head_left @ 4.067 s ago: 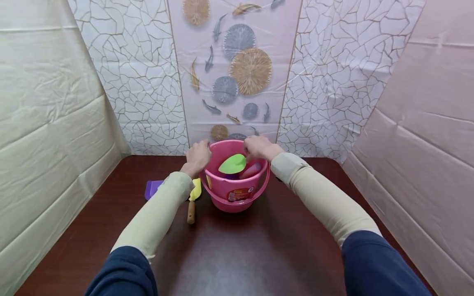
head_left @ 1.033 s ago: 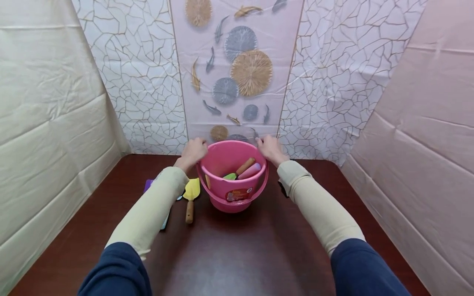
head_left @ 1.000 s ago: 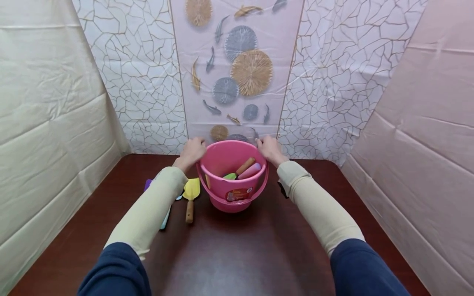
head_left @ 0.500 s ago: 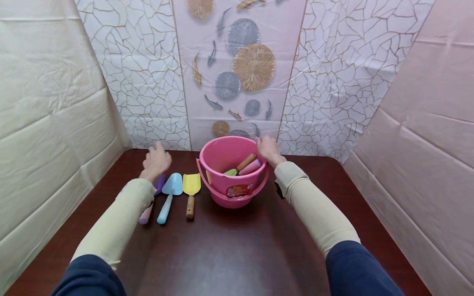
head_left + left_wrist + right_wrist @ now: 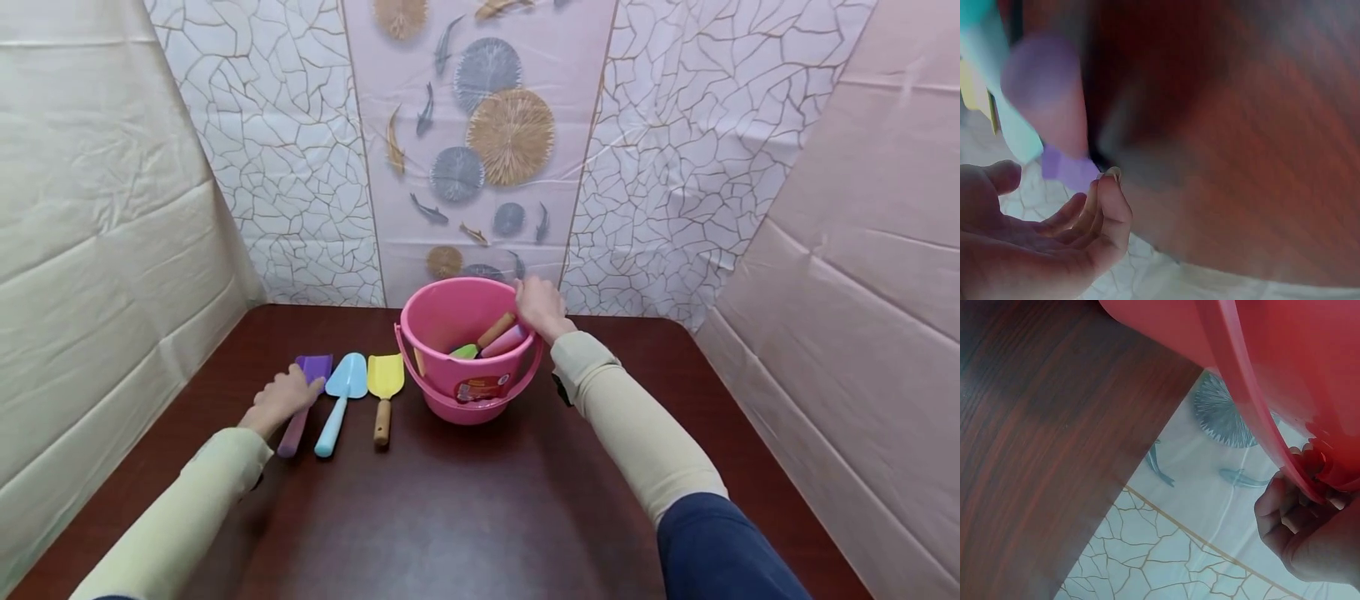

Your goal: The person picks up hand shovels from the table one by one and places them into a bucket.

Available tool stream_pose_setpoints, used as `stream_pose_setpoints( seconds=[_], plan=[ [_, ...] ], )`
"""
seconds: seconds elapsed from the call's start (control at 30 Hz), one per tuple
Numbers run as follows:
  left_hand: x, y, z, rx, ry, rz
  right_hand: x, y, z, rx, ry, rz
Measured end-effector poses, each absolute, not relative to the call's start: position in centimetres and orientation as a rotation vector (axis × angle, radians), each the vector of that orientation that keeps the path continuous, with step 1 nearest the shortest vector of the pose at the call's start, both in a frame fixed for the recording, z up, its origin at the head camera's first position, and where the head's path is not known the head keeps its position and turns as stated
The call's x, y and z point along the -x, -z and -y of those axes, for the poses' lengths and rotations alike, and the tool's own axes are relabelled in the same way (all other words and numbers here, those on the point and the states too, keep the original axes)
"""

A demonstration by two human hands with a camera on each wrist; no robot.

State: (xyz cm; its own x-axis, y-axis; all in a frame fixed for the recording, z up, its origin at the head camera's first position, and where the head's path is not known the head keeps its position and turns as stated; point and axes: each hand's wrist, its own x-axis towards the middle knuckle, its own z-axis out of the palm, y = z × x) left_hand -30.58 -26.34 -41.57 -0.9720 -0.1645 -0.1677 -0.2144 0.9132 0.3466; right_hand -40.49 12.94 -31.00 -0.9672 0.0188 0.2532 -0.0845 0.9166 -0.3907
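In the head view my right hand (image 5: 538, 305) grips the right rim of a pink bucket (image 5: 442, 367). The right wrist view shows its fingers curled round the rim beside the bail handle (image 5: 1235, 369). My left hand (image 5: 281, 402) hovers at a purple shovel (image 5: 316, 367) with a pinkish handle, partly covering it. In the left wrist view that hand's fingers are loosely bent and hold nothing, apart from the shovel's handle (image 5: 1054, 94). Inside the bucket lie a green tool (image 5: 465, 352), a wooden handle (image 5: 497, 328) and a pink handle (image 5: 504, 341).
Right of the purple shovel, a light-blue trowel (image 5: 348, 379) and a yellow shovel (image 5: 386, 375) with a wooden handle lie in a row on the dark wooden table (image 5: 450, 517). Cloth-covered walls (image 5: 300, 208) enclose the table at the back and sides.
A green tool was lowered into the bucket and now lies deeper, wooden handle up. My left hand let go of the bucket rim and moved left and nearer to the purple shovel. My right hand stayed.
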Motion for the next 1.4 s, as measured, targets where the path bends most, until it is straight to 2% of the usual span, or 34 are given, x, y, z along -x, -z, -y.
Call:
stream_pose_setpoints(
  seconds=[0.43,0.6,0.97,1.4],
  plan=[
    [29.2,43.3,25.5,0.423,-0.526,-2.934,40.3,31.2,-12.6,-0.019,-0.569,2.826],
    [28.8,43.5,25.9,0.398,-0.481,-2.925,40.3,31.4,-12.6,-0.011,-0.563,2.825],
    [29.4,43.5,26.0,0.407,-0.515,-3.026,40.5,31.2,-12.8,-0.021,-0.552,2.815],
    [30.3,39.0,25.8,0.403,-0.495,-3.160,40.5,31.2,-12.7,-0.033,-0.555,2.815]
  ],
)
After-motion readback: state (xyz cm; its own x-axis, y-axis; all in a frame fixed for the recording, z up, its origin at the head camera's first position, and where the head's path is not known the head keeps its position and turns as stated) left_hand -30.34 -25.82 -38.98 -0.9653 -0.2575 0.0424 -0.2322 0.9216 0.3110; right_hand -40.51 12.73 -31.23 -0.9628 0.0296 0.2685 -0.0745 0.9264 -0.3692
